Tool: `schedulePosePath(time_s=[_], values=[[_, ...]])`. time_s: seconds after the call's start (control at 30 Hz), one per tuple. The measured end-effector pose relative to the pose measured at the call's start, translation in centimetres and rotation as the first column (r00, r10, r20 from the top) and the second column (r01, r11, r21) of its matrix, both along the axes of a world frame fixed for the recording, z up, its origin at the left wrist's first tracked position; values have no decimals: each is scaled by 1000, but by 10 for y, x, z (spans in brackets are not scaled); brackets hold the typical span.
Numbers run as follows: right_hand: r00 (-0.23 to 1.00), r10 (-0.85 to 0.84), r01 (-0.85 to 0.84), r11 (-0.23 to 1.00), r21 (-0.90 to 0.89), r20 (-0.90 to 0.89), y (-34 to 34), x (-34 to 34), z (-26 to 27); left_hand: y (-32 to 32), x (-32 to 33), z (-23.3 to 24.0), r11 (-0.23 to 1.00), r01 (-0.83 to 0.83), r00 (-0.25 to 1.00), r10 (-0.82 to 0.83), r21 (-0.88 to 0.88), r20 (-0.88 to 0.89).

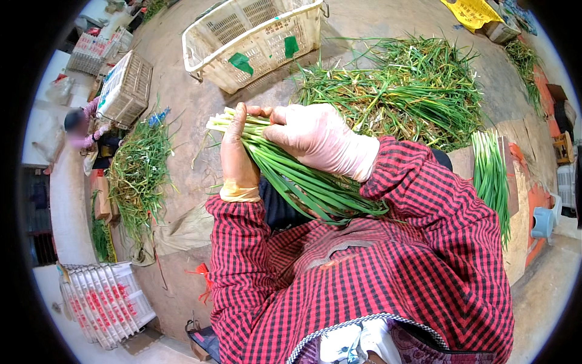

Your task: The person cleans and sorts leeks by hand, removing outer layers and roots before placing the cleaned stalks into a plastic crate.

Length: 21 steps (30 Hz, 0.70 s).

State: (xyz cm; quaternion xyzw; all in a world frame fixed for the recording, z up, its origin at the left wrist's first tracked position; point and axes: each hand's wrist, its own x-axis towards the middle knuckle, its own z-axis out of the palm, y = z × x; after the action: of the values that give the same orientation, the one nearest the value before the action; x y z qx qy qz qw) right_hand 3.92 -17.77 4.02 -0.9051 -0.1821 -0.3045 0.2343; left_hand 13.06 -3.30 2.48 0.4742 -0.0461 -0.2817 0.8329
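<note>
A bunch of long green stalks with pale root ends, like garlic chives (291, 168), lies across my lap. Gloved, my right hand (313, 136) is closed around the upper part of the bunch. My left hand (238, 154), also gloved, stands upright against the white ends, its palm touching them and its fingers pointing up. A large heap of loose green and brown stalks (400, 86) spreads on the floor beyond my right hand. To the right, a neat bundle of the same greens (491, 177) lies on a board.
A white plastic crate (254, 50) with green tape stands ahead. At the left, a co-worker (84, 123) is beside another crate (127, 88) and a heap of greens (141, 177). Stacked white crates (104, 302) are at lower left, a blue plastic stool (542, 222) at right.
</note>
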Motion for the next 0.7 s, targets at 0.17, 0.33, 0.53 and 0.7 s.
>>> schedulePosePath(time_s=[0.17, 0.33, 0.53, 0.7], values=[[994, -8, 16, 998, 68, -109, -5, -9, -3, 6, 4, -10, 999, 34, 999, -34, -35, -4], [978, -99, 139, 966, 216, -185, -67, -57, -13, 39, 23, -10, 988, -65, 997, 71, -139, 35], [784, -379, 508, 846, 158, -491, -104, -99, -57, 67, 36, -25, 963, -164, 983, 176, -215, 41], [776, -36, 352, 853, 386, -630, -39, -53, -66, 64, 23, -24, 963, -168, 981, 185, -212, 60]])
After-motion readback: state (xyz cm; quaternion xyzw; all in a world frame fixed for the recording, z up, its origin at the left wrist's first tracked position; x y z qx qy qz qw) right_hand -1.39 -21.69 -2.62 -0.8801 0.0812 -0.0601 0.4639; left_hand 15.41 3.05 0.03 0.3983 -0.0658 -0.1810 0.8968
